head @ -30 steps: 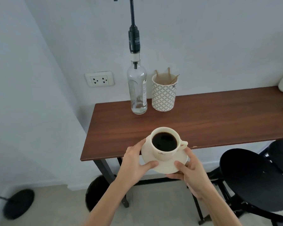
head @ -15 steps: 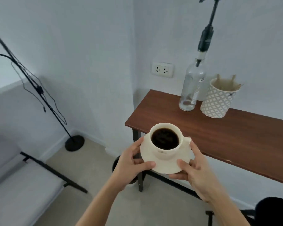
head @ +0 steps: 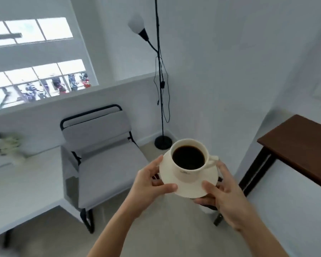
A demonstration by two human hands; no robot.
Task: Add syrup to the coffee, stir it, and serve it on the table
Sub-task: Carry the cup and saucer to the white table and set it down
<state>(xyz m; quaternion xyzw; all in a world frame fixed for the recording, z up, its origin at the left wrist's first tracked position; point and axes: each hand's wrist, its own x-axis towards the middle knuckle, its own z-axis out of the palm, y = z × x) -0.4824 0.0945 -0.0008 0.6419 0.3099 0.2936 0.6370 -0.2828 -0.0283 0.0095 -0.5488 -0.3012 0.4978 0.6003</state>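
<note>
A cream cup (head: 185, 171) full of black coffee stands on a cream saucer (head: 202, 184), its handle pointing right. I carry both in mid-air over the floor. My left hand (head: 150, 184) grips the saucer's left rim, thumb on top. My right hand (head: 224, 195) holds the right rim with fingers underneath. The syrup bottle and the stirrer cup are out of view.
The brown wooden table (head: 304, 143) lies at the right edge. A white table (head: 22, 190) fills the lower left, with a grey chair (head: 104, 160) beside it. A black floor lamp (head: 161, 108) stands in the corner behind the cup. Beige floor lies below my arms.
My view has swung left: the wooden table, bottle and stirrer cup slid off to the right, and the chair, white table and window came in. Both hands keep the same hold on the saucer.
</note>
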